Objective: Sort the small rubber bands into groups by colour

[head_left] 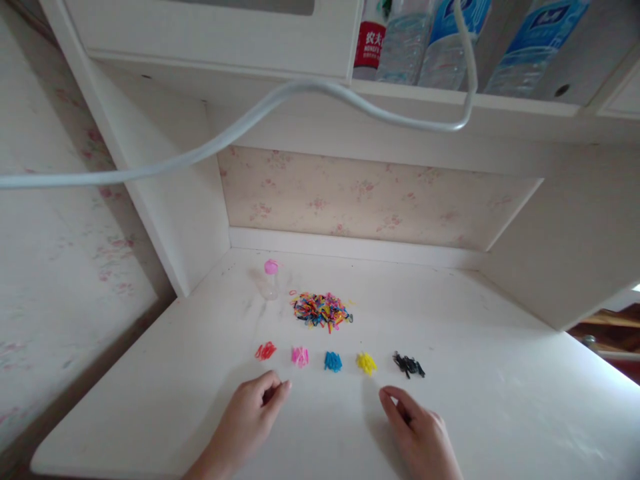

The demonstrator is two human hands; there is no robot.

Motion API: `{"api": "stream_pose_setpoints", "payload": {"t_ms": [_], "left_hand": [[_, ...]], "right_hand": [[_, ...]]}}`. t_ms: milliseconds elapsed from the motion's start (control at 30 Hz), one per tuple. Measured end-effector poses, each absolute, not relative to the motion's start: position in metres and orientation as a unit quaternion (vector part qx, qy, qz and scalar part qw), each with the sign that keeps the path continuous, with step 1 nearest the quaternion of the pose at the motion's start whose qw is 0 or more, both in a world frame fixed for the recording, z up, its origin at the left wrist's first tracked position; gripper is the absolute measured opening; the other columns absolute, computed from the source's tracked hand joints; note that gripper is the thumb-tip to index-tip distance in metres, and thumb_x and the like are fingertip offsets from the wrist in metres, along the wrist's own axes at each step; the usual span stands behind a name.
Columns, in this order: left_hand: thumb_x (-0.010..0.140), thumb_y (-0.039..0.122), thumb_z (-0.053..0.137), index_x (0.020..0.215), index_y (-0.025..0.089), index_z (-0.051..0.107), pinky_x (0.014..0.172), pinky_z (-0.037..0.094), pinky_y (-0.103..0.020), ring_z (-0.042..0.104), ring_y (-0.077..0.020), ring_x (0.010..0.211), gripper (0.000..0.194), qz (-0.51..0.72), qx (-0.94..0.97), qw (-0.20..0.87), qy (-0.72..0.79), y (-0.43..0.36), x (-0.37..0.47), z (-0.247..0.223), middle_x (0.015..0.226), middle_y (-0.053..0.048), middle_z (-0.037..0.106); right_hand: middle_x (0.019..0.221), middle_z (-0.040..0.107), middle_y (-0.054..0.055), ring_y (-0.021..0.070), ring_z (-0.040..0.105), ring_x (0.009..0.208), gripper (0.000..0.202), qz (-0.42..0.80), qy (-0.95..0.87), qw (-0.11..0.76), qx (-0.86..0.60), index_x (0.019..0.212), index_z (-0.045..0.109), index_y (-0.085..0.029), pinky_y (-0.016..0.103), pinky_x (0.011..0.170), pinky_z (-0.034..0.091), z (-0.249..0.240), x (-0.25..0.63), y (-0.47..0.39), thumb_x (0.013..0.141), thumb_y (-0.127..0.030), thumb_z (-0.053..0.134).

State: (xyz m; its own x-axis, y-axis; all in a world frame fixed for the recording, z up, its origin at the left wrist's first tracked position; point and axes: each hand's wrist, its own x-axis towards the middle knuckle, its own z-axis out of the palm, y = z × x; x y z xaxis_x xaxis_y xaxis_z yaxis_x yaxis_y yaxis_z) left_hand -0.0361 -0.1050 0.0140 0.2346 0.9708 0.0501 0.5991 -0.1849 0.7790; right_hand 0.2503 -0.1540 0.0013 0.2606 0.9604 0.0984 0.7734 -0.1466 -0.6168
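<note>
On the white desk, small rubber bands lie in a row of colour piles: red bands (266, 351), pink bands (300, 357), blue bands (333, 362), yellow bands (367, 364) and black bands (409, 365). Behind the row is a larger heap of mixed-colour bands (323, 311). My left hand (255, 408) is closed in front of the red and pink piles, fingers curled and thumb alongside. Below the yellow and black piles, my right hand (415, 425) has thumb and fingertip together. Nothing shows in either hand, and neither touches a pile.
A small clear bottle (271, 288) with a pink cap stands left of the heap. A white cable (300, 87) crosses the upper view in front of the shelf. Water bottles (407, 47) stand on that shelf. Side panels (565, 233) and a floral back wall enclose the desk.
</note>
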Motion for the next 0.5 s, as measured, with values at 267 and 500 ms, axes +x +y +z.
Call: {"api": "stream_pose_setpoints", "payload": {"t_ms": [267,500], "left_hand": [[0.088,0.038,0.041,0.081,0.023,0.063,0.062,0.038,-0.023,0.061,-0.0143,0.068,0.028,0.188,0.779,0.172,0.573,-0.063,0.003,0.047,0.076,-0.002,0.069],[0.083,0.031,0.049,0.088,0.021,0.066,0.073,0.043,-0.029,0.064,-0.0212,0.087,0.021,0.082,0.782,0.1,0.61,-0.005,0.028,0.04,0.093,-0.009,0.069]], "right_hand": [[0.049,0.055,-0.001,0.013,0.052,0.046,0.051,0.169,-0.588,0.316,-0.725,0.085,0.07,-0.026,0.019,0.049,0.042,-0.002,0.242,-0.164,0.082,-0.063,0.036],[0.056,0.063,0.001,0.0144,0.057,0.049,0.05,0.168,-0.606,0.304,-0.716,0.089,0.069,-0.027,0.02,0.053,0.045,-0.011,0.246,-0.163,0.083,-0.063,0.035]]}}
